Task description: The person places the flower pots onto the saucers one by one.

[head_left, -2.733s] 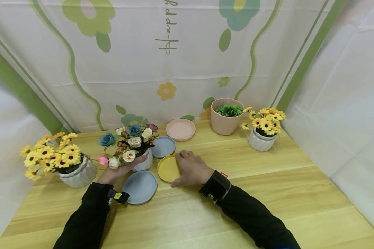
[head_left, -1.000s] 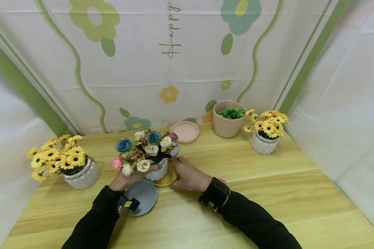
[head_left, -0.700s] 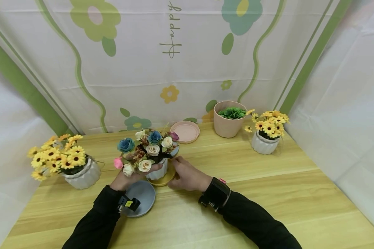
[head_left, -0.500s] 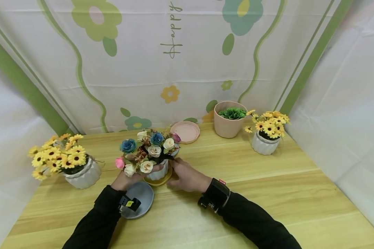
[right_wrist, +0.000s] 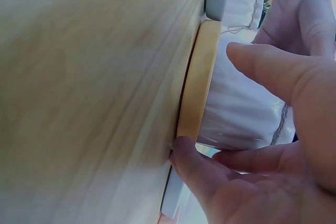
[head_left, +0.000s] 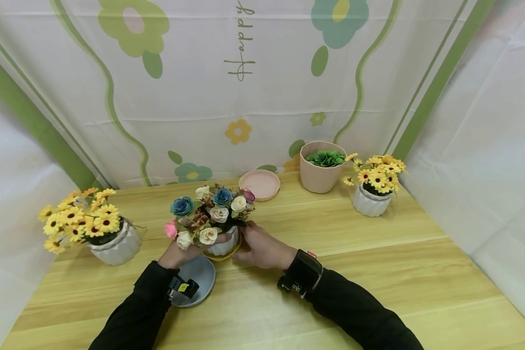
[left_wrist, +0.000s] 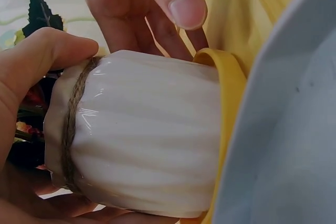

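Note:
My left hand point(head_left: 181, 253) grips a white fluted flower pot point(left_wrist: 147, 135) from its left, thumb by the twine-tied rim. Artificial roses point(head_left: 218, 214) in blue, cream and pink fill it. Beneath the pot is a yellow saucer point(right_wrist: 198, 85), its raised rim around the pot's base. My right hand point(head_left: 268, 247) curves about the saucer's right side. One finger point(right_wrist: 191, 163) touches its edge in the right wrist view, and the thumb point(right_wrist: 257, 61) overlaps the pot. A larger blue-grey saucer point(head_left: 204, 279) lies under my left wrist.
Yellow daisies in a white pot point(head_left: 118, 243) stand on the left, and a similar white pot point(head_left: 371, 201) on the right. A pink saucer point(head_left: 259, 183) and a pink planter point(head_left: 318, 177) with greenery sit at the back, before the patterned cloth point(head_left: 262, 97).
The left hand has brought the rose pot rightward onto the yellow saucer. The right hand and saucer have shifted slightly left, and the small blue saucer is now hidden behind the roses.

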Demonstrator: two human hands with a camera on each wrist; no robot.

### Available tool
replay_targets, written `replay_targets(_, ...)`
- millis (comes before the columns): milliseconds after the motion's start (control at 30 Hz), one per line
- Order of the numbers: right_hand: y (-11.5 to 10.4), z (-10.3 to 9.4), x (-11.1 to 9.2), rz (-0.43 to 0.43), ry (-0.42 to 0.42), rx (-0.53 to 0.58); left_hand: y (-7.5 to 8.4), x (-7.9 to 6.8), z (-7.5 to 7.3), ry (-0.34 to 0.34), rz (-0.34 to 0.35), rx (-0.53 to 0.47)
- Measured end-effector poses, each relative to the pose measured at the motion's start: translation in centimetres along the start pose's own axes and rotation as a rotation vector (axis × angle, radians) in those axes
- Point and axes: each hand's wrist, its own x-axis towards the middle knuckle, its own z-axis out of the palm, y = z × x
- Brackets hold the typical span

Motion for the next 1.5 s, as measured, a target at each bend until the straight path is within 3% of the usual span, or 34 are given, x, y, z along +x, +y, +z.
replay_targets(133, -0.1, 0.0, 0.0, 0.012, -0.015, 0.004, 1.6, 0.5, 0.3, -0.071, -0.021, -0.044)
replay_targets(333, -0.1, 0.0, -0.1, 0.045, -0.044, -0.006, 0.5, 0.8, -0.3, -0.137, -0.089, -0.067)
replay_targets(467, -0.3, 0.0, -0.1, 0.051, -0.060, -0.012, 0.4, 1.0, -0.4, -0.165, -0.064, -0.066)
replay_targets(633, -0.3, 0.0, -0.2, 0.046, -0.067, -0.021, 1.2, 1.1, -0.1, -0.177, 0.088, -0.045)
replay_targets(700, -0.3, 0.0, -0.2, 0.046, -0.069, -0.024, 1.4, 0.9, 0.0, -0.187, 0.087, -0.049)
replay_targets(867, -0.3, -0.1, -0.3, 0.046, -0.075, -0.022, 1.6, 0.6, 0.2, -0.177, -0.020, -0.034)
replay_targets(967, -0.4, -0.1, -0.3, 0.049, -0.082, -0.013, 1.4, 0.6, 0.1, -0.169, -0.006, -0.030)
replay_targets(1267, -0.6, -0.2, -0.5, 0.048, -0.109, -0.029, 1.0, 0.9, 0.0, -0.173, 0.122, -0.081)
replay_targets(1367, -0.8, -0.3, -0.6, 0.052, -0.124, -0.043, 1.1, 0.9, 0.0, -0.179, 0.132, -0.088)
replay_targets(1500, -1.0, -0.5, -0.8, 0.059, -0.143, -0.049, 1.2, 0.8, 0.1, -0.159, 0.091, -0.056)
